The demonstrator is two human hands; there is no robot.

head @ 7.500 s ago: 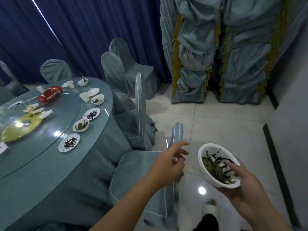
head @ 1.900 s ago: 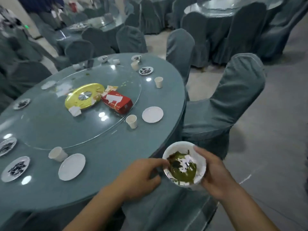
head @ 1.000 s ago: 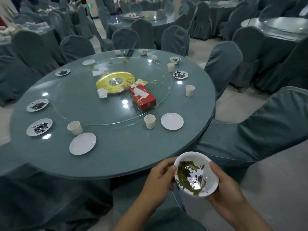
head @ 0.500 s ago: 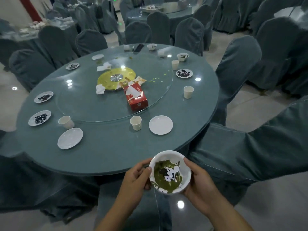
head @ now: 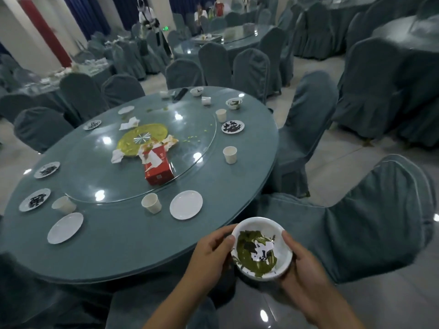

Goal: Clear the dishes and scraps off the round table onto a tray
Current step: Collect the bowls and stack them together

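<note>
A white bowl (head: 280,233) with green and dark scraps is held in both hands just off the near edge of the round table (head: 133,252). My left hand (head: 209,255) grips its left rim with the thumb on the edge. My right hand (head: 301,267) cups its right side and underside. On the table lie an empty white plate (head: 186,204), a second empty plate (head: 65,227), several paper cups such as the cup (head: 151,203) by the near plate, small plates with dark scraps (head: 35,199), and a red box (head: 158,168) on the glass turntable (head: 190,138). No tray is in view.
Covered chairs ring the table; one chair (head: 370,222) stands right beside the bowl and another chair (head: 306,124) behind it. A yellow disc (head: 133,141) and crumpled napkins sit mid-table. Other set tables and a standing person (head: 147,17) are farther back.
The view has shifted as I moved round the table, so the near plate and cup now lie just left of the bowl. Both hands keep the same hold on the bowl.
</note>
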